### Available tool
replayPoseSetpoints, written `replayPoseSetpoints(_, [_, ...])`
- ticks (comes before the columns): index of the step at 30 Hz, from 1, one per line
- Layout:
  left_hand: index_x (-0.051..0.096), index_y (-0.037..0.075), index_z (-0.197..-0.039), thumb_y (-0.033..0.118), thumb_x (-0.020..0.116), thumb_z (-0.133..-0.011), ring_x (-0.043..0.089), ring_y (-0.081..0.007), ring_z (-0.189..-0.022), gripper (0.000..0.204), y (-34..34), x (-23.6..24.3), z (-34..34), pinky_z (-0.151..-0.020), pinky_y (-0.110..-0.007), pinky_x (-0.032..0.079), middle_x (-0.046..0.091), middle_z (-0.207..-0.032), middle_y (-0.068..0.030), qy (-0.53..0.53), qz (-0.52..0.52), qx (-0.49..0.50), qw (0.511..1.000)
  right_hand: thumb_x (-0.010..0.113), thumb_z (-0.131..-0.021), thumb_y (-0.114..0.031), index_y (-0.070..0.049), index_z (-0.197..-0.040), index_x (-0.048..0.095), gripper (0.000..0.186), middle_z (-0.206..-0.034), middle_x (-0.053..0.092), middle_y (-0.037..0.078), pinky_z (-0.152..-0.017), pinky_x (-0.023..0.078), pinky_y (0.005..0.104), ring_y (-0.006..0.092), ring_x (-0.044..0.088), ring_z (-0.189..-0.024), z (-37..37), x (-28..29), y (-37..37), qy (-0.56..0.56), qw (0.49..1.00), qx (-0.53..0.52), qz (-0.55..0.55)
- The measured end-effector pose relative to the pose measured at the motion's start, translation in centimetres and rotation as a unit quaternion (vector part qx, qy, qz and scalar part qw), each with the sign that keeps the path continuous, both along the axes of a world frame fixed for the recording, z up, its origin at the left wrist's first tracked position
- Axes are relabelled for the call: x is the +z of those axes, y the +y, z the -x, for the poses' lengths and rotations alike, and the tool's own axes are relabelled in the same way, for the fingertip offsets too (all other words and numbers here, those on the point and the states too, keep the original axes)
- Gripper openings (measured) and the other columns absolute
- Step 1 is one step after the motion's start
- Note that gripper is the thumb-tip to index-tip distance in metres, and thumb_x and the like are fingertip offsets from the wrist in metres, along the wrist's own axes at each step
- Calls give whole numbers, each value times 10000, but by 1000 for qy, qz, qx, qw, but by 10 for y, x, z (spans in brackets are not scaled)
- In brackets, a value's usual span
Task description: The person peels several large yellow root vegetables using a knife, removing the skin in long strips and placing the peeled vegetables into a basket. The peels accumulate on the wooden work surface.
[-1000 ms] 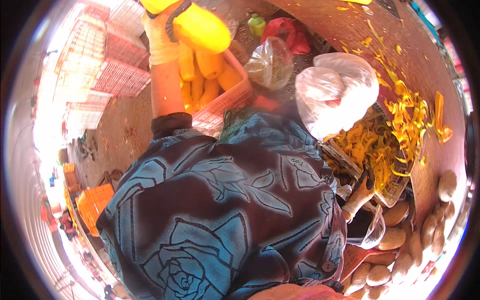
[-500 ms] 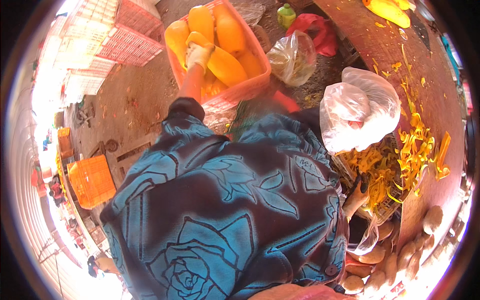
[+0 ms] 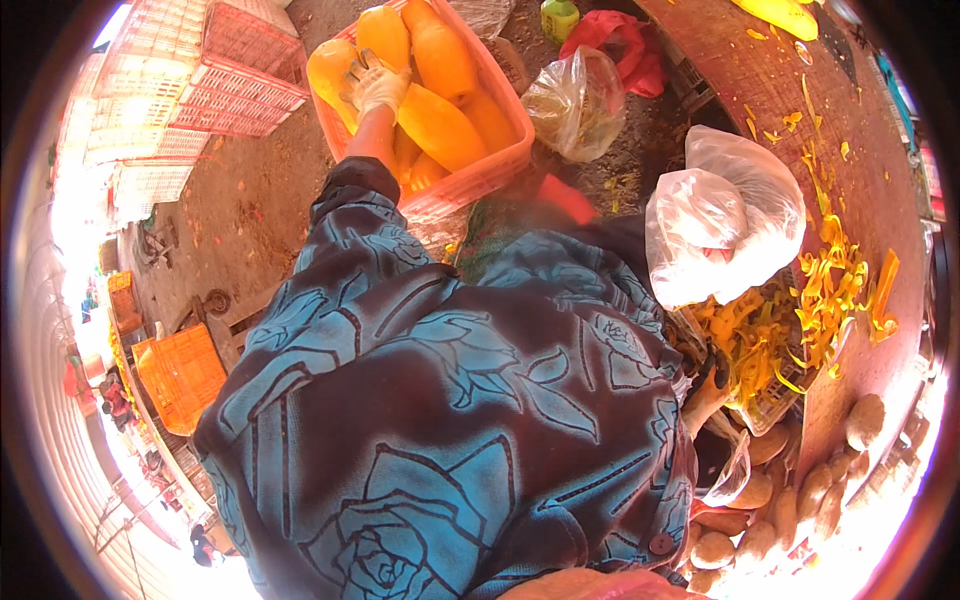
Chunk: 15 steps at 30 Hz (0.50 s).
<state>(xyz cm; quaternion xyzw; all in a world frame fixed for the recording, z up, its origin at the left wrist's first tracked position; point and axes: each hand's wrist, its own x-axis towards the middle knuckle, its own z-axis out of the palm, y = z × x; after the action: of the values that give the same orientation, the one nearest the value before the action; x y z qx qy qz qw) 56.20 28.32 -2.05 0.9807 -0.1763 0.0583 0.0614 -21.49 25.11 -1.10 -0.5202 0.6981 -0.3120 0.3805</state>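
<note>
My left hand (image 3: 377, 86), in a pale glove, is on top of peeled orange squashes (image 3: 441, 127) in a pink plastic crate (image 3: 520, 150). Its fingers are spread over the squashes at the crate's left side, not wrapped round any of them. Low on the right, my right hand (image 3: 706, 400) is beside a basket of yellow-orange peelings (image 3: 745, 345). Its fingers look curled round something dark, but sleeve and shadow hide most of it. A bunched clear plastic bag (image 3: 725, 215) sits just above that basket.
A wooden board (image 3: 870, 210) strewn with peel strips runs down the right side. Brown tubers (image 3: 752, 490) lie below it. Beyond the crate are another clear bag (image 3: 580, 105), a red bag (image 3: 635, 55) and a green bottle (image 3: 559, 18). Stacked crates (image 3: 240, 90) and an orange crate (image 3: 182, 375) stand left.
My left hand has loosened from a squash and shifted slightly up and left, its fingers now spread. The view has moved a little. My right hand stays beside the peelings.
</note>
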Motion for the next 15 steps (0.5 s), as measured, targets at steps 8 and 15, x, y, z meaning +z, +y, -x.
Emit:
replayPoseSetpoints(8, [381, 114, -1578, 605, 691, -893, 473, -411, -1405, 898, -4, -51, -45, -1169, -580, 348, 496, -1520, -227, 39, -118, -90, 988, 645, -1026, -205, -19, -1348, 654, 372, -977, 692, 86, -534, 412, 242, 104, 529, -635, -20, 22, -9, -210, 961, -154, 93])
replayPoseSetpoints(15, [502, 78, -1501, 579, 691, -921, 553, -421, -1319, 789, -106, -36, 21, -1127, -531, 415, 588, -1415, -233, -79, -155, -160, 972, 663, -1025, -233, -5, -1318, 575, 382, -788, 545, 18, -419, 267, 208, 48, 382, -513, 54, 122, 93, -373, 792, -280, 394])
